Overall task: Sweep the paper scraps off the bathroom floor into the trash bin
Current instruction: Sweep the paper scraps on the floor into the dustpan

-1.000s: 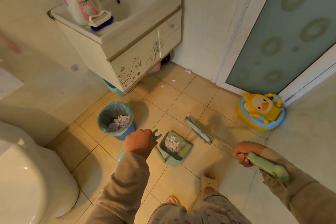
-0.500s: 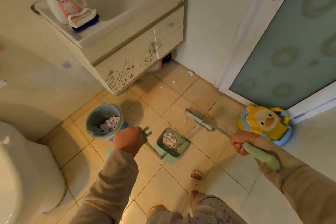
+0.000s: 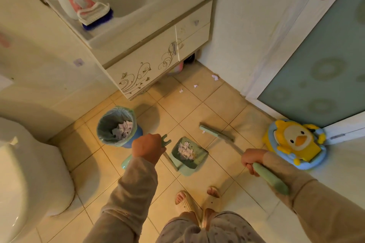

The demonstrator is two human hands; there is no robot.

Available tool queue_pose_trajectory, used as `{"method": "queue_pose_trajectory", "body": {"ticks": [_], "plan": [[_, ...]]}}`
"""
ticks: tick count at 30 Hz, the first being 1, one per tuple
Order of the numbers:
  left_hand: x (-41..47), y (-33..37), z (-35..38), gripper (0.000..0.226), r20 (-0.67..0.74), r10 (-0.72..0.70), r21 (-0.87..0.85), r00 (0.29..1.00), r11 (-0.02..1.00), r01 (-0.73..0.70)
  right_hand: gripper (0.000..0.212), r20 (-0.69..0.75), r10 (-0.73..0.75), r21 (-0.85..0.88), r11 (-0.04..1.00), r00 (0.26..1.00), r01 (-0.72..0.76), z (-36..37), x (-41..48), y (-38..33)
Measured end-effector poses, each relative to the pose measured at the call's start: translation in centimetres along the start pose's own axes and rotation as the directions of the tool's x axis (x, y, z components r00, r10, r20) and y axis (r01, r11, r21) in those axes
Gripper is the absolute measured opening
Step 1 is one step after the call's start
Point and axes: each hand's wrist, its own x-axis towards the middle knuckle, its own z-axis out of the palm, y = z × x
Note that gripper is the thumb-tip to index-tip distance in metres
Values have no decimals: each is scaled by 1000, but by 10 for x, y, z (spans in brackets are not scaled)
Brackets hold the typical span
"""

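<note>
Over the last second little changes in the work itself: the broom head (image 3: 216,134) stays on the tile just right of the dustpan (image 3: 187,154), the pan keeps its load, and the one stray scrap (image 3: 203,132) beside the broom's far end is no nearer the pan. The view, though, has swung to take in more of the far floor, so this looks like a pause between sweeps, with ground still to cover. The left hand (image 3: 147,149) is closed around the top of the dustpan's long green handle, and the right hand (image 3: 251,162) is wrapped around the broom handle, its green grip running back along the sleeve. The dustpan rests on the floor with a small heap of paper scraps (image 3: 185,150) lying in it. The trash bin (image 3: 118,126), lined with a pale bag, stands just left of the pan and already holds a pile of scraps at its bottom. More scraps (image 3: 214,77) are scattered by the wall below the sink cabinet (image 3: 150,69), well apart from the broom.
</note>
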Motion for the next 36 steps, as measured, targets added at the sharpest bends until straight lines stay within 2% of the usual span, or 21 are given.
{"method": "queue_pose_trajectory", "body": {"ticks": [6,10,18,25,31,36], "plan": [[0,-3,-3,35,2,24,4,1000,1000,-24,24,106,12,120,992,994,-25,3,-11,-1],[-1,-6,-1,32,-8,27,-16,1000,999,-27,29,130,12,219,975,991,-40,-7,-15,2],[-3,-23,10,37,-32,23,-72,999,997,-25,38,62,-12,256,967,998,-4,5,-19,2],[8,-31,6,40,-80,29,-58,996,998,-34,40,-11,-54,423,905,998,53,-5,-9,2],[27,-20,-6,39,-89,30,-69,996,997,-37,41,-16,-85,551,831,996,80,-25,0,13],[53,7,-26,38,-103,-1,-81,995,997,-7,44,-1,-94,530,844,996,80,-70,11,18]]}}
